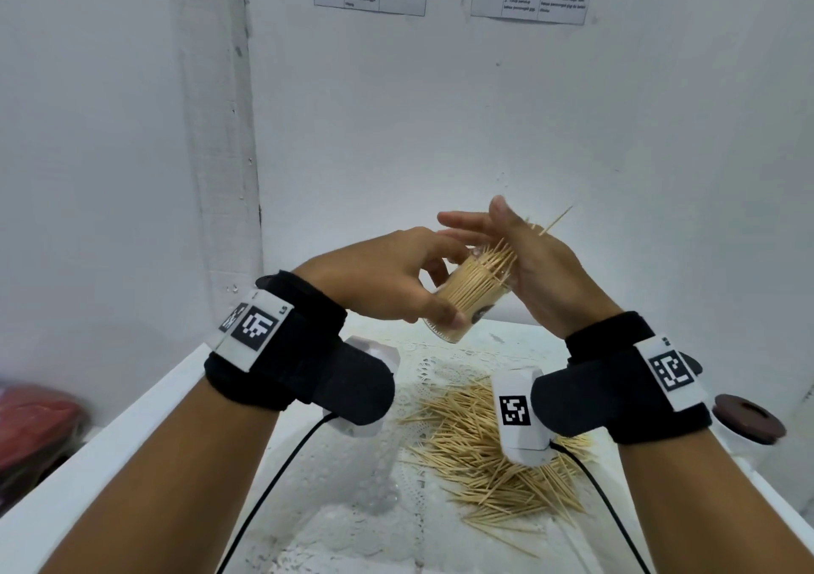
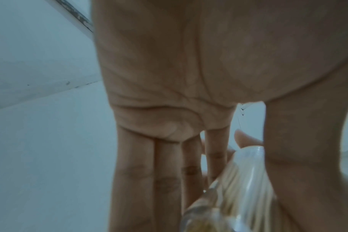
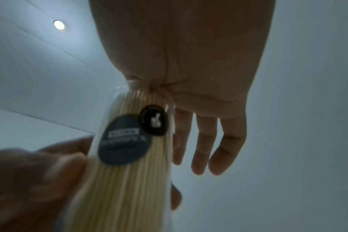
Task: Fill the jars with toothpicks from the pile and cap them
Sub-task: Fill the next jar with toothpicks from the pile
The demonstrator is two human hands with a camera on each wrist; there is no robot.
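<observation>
My left hand [image 1: 434, 287] grips a clear jar [image 1: 471, 291] packed with toothpicks, lifted above the table and tilted with its mouth toward the upper right. My right hand [image 1: 473, 216] is open, its palm flat against the toothpick tips that stick out of the mouth. One toothpick [image 1: 557, 221] pokes out past the right hand. The right wrist view shows the jar [image 3: 129, 157] with dark round labels under the right hand's palm [image 3: 189, 62]. In the left wrist view the jar [image 2: 242, 180] lies between thumb and fingers [image 2: 167, 172]. The loose toothpick pile [image 1: 475, 454] lies on the table below.
A white lace cloth [image 1: 423, 371] covers the white table [image 1: 132, 432], which stands in a wall corner. A dark brown round cap [image 1: 749, 417] sits on a white object at the right edge. Something red [image 1: 35, 415] lies beyond the table's left side.
</observation>
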